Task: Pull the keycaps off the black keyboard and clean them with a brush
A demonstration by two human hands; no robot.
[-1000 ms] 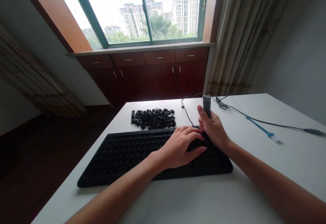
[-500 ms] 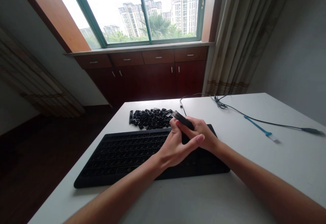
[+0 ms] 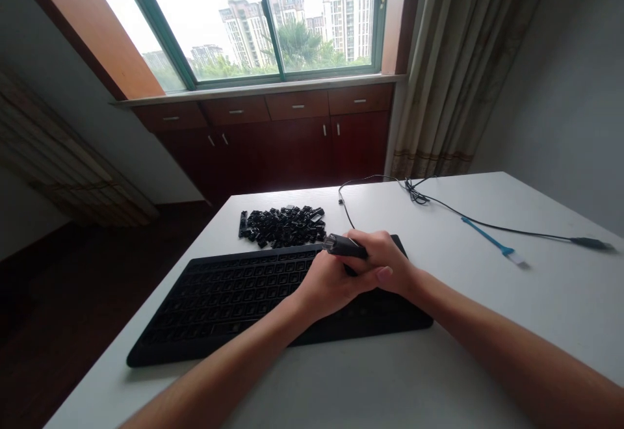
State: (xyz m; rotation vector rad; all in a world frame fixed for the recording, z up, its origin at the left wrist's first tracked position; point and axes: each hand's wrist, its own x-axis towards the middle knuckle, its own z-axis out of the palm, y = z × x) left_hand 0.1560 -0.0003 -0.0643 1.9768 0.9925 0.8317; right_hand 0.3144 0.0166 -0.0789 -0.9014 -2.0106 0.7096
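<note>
White surface (image 3: pixel 487 325) under the window (image 3: pixel 258 19) is carrying a keyboard (image 3: pixel 214 309) and a heap of black keycaps (image 3: pixel 281 226), while the right hand (image 3: pixel 385 261) is wrapping around a black cylinder (image 3: pixel 344 246) above the keyboard, the left hand (image 3: pixel 327 286) cupping closely beneath (whether it grips too is hidden)

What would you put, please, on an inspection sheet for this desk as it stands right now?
surface: white table, tidy around the work
job's things: black keyboard; pile of small black keycaps behind it
clutter: blue strip with a white end, right of the keyboard
grippers: left hand and right hand clasp a dark metal-tipped cylinder above the keyboard
cables: black cable, coiled at the far edge
surroundings: window, reddish-brown cabinets, curtain
</note>
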